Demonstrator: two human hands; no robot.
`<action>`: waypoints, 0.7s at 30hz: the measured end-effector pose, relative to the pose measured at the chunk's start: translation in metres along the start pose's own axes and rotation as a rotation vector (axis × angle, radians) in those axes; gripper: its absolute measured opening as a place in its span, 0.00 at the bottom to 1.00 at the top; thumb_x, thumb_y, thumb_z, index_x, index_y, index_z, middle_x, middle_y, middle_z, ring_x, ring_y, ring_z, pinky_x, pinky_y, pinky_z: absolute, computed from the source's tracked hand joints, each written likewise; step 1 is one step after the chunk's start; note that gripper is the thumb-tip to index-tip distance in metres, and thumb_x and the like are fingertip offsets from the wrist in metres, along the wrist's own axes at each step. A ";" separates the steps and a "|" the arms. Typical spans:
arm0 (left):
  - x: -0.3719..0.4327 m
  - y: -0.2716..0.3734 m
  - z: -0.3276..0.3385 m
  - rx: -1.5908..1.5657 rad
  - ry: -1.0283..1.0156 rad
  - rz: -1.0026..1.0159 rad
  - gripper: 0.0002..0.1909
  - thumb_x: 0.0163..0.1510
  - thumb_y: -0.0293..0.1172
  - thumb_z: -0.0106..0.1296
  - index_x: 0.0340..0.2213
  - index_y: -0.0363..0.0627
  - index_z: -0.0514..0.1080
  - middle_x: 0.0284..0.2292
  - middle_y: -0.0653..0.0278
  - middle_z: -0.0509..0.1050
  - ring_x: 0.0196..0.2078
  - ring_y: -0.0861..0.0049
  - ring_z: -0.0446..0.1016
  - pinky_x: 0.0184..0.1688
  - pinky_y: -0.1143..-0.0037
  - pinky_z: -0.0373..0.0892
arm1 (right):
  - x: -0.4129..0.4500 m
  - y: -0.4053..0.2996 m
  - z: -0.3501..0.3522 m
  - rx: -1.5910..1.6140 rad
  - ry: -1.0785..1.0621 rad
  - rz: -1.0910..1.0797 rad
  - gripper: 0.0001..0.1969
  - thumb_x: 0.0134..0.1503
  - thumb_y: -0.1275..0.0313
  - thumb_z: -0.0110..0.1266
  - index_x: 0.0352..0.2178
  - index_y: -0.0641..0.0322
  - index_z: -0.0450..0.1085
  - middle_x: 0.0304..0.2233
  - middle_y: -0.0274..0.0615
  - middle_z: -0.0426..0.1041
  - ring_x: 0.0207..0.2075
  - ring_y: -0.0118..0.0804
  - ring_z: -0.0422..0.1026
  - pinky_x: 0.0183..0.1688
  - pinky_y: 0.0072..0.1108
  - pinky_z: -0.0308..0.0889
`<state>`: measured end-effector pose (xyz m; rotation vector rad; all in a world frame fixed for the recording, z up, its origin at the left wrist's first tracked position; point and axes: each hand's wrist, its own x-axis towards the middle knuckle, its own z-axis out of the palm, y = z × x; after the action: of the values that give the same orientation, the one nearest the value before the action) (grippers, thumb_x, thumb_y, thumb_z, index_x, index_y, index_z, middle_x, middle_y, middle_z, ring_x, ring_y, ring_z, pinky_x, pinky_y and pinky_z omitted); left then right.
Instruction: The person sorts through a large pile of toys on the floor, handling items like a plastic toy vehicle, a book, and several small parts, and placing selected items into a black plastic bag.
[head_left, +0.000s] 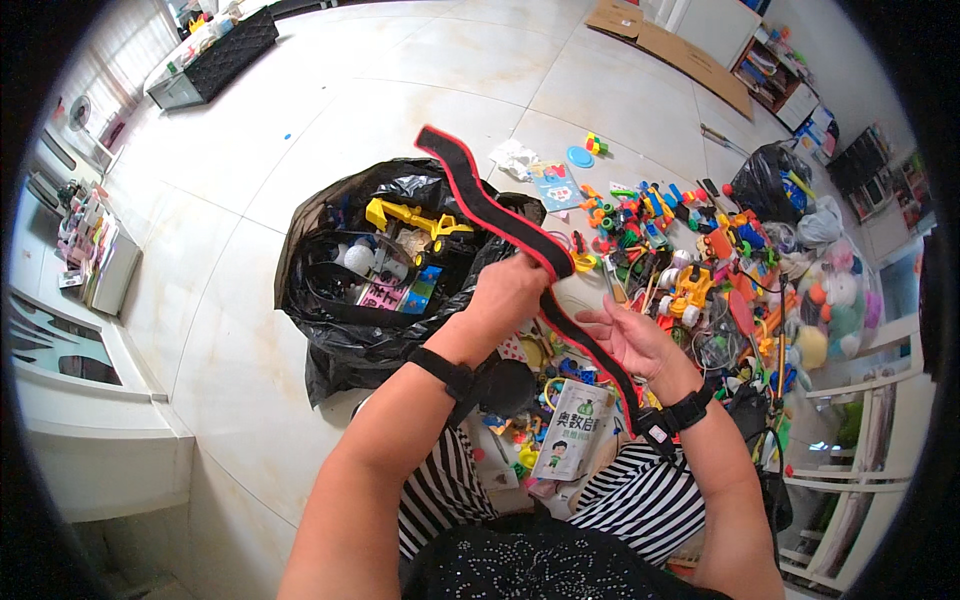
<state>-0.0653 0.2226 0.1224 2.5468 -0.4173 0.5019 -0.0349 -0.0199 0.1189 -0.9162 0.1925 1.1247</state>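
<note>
A long black strap with red edging (480, 196) runs diagonally through the air in front of me. My left hand (506, 289) pinches it near its middle, so one end waves up past the bag and the other hangs toward my right wrist. Beside the lower stretch is my right hand (630, 337), palm turned up and fingers apart; whether it touches the strap I cannot tell. Left of my hands stands an open black plastic bag (300, 262) holding a yellow toy excavator (420, 221), a white ball (359, 259) and small printed boxes or books.
A large heap of mixed plastic toys (675, 255) spreads to the right. Before my knees lies a white book (570, 431). Farther right are another black bag (765, 180) and a clear bag of plush toys (840, 292). Flattened cardboard (690, 60) lies near the wall.
</note>
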 end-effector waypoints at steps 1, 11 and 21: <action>-0.004 0.000 -0.002 0.003 0.001 -0.002 0.11 0.40 0.23 0.52 0.31 0.45 0.74 0.35 0.56 0.72 0.35 0.63 0.74 0.35 0.69 0.71 | 0.000 0.002 0.005 0.138 -0.051 0.050 0.28 0.61 0.51 0.40 0.46 0.71 0.63 0.39 0.53 0.73 0.37 0.44 0.76 0.39 0.29 0.73; -0.011 0.001 -0.028 0.169 0.010 0.253 0.13 0.45 0.29 0.49 0.35 0.57 0.73 0.30 0.63 0.63 0.31 0.71 0.71 0.27 0.73 0.69 | -0.011 0.008 0.034 0.115 -0.129 0.092 0.49 0.46 0.30 0.37 0.51 0.68 0.59 0.44 0.56 0.70 0.45 0.50 0.71 0.46 0.36 0.69; -0.008 -0.008 -0.040 0.115 0.181 0.060 0.18 0.44 0.26 0.52 0.38 0.63 0.74 0.33 0.64 0.65 0.30 0.70 0.73 0.26 0.73 0.71 | -0.031 0.000 0.060 0.144 -0.160 0.081 0.46 0.50 0.33 0.33 0.59 0.57 0.50 0.51 0.54 0.65 0.46 0.46 0.71 0.38 0.34 0.73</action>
<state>-0.0801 0.2515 0.1479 2.5754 -0.4099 0.7933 -0.0677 0.0016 0.1746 -0.6925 0.1778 1.2370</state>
